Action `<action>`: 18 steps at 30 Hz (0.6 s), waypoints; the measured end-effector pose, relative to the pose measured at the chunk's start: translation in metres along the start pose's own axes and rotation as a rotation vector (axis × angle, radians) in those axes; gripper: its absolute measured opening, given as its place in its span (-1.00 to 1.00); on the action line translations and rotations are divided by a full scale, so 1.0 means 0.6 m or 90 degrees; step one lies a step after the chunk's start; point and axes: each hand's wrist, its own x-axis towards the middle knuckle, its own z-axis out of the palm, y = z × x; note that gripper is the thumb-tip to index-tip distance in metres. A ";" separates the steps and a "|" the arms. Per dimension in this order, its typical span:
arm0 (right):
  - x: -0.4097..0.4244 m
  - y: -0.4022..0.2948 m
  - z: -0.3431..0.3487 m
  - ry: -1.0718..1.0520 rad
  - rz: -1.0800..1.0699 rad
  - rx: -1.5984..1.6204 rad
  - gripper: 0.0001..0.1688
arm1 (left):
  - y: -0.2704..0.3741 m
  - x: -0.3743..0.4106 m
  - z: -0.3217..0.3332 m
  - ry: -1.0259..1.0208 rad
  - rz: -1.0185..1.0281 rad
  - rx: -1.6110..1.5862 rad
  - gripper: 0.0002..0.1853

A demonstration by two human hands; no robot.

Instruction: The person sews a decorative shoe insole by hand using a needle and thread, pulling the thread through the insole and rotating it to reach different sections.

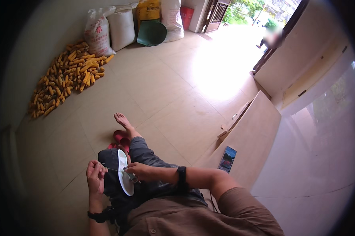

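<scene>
A white shoe sole (126, 183) lies lengthwise across my lap, on the dark trousers. To its left my left hand (96, 175) is raised with its fingers pinched on a thin thread (114, 170), and a thin needle-like piece sticks out near the fingertips. The thread runs across to the sole. On the sole's right edge my right hand (137, 171) grips a small tool with a greenish ring-shaped handle (133, 178); its exact kind cannot be told. The tool's front end is mostly hidden by the fingers.
A phone (228, 159) with a lit screen lies on a wooden cabinet (254, 138) at my right. Red slippers (122, 138) are by my feet. Corn cobs (74, 70), filled sacks (99, 32) and a green scoop (151, 33) stand along the wall. A person (272, 38) is near the open doorway.
</scene>
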 end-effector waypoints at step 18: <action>0.089 -0.055 0.028 0.198 0.191 0.142 -0.50 | -0.040 0.077 0.008 0.250 0.270 0.403 -0.91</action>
